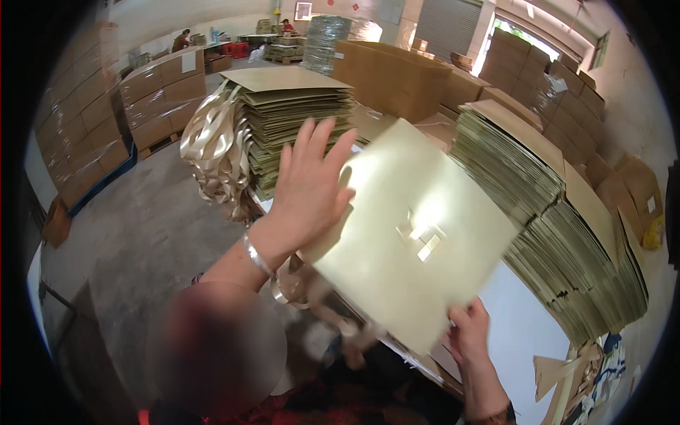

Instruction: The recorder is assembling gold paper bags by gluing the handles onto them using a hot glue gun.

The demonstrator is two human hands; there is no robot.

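Note:
A flat pale-gold gift bag (375, 212) with a shiny emblem is tilted in front of me, above the table. My right hand (469, 329) pinches it at its lower right corner. At its upper left edge is my left hand (309, 177), fingers stretched out and apart, the thumb near or against the bag; contact is unclear. Pale ribbon (289, 289) hangs below the left wrist, partly blurred. Beyond the left hand stands a stack of flat gold bags (301, 106), with satin ribbons (216, 145) drooping off its left side.
Long rows of flat gold bags (538, 205) lean along the table's right side. The white tabletop (520, 304) shows below them, with loose ribbon pieces (567, 372) at the near right. A large cardboard box (389, 78) stands behind; wrapped cartons (166, 88) are at left. Two people work far back.

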